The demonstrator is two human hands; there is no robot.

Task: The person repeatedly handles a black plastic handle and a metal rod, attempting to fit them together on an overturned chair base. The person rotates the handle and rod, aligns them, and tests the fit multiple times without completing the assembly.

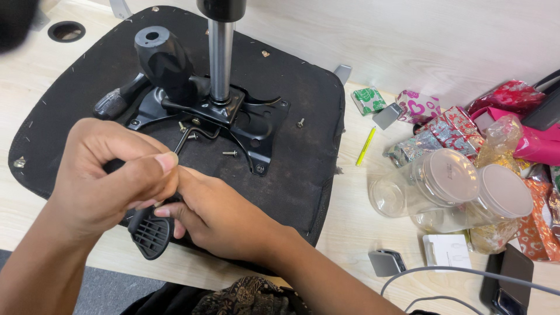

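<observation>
Gripping a thin bent key [188, 139] between thumb and forefinger, the left hand [111, 175] is curling shut over the near edge of the seat [303, 146], an upturned black chair seat lying on the desk [356, 216]. The key's tip is reaching toward the plate [256, 131], the black metal mechanism bolted at the middle of the seat. The right hand [224, 213] is pressing against the left, its fingers closed on a black ribbed handle [150, 233] that is sticking out below both hands, at the seat's near edge. A chrome column [221, 58] is rising from the plate, with a black knob [163, 58] just left of it. Loose screws [230, 153] are lying on the seat near the plate. Right of the seat, clear jars [431, 184] with pale lids are lying on their sides among shiny wrappers [443, 131], a yellow stick [366, 146] is resting between them and the seat, and a phone [513, 280] is sitting nearer the person.
</observation>
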